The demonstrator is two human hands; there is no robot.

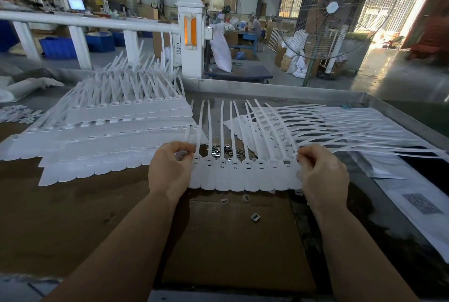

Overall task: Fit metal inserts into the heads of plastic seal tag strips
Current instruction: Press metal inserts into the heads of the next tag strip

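A person holds a joined row of white plastic seal tags (245, 175) just above a brown table (73, 209), one hand at each end. The left hand (170, 168) pinches the row's left end, its fingers curled around the head of the outermost tag. The right hand (320, 172) pinches the right end the same way, thumb and fingers closed on the last tag's head. The row's flat tabs point toward the person and its thin tails rise away from them. Small dark slots show in the heads along the row; whether each one holds a metal piece cannot be told.

A little heap of metal inserts (224, 149) lies on the table just behind the row, and a few loose ones (255, 217) lie nearer the person. Stacked rows of tags (109, 136) cover the table to the left, and another stack (303, 126) fans out to the right. A big standing fan (330, 9) stands beyond the table.
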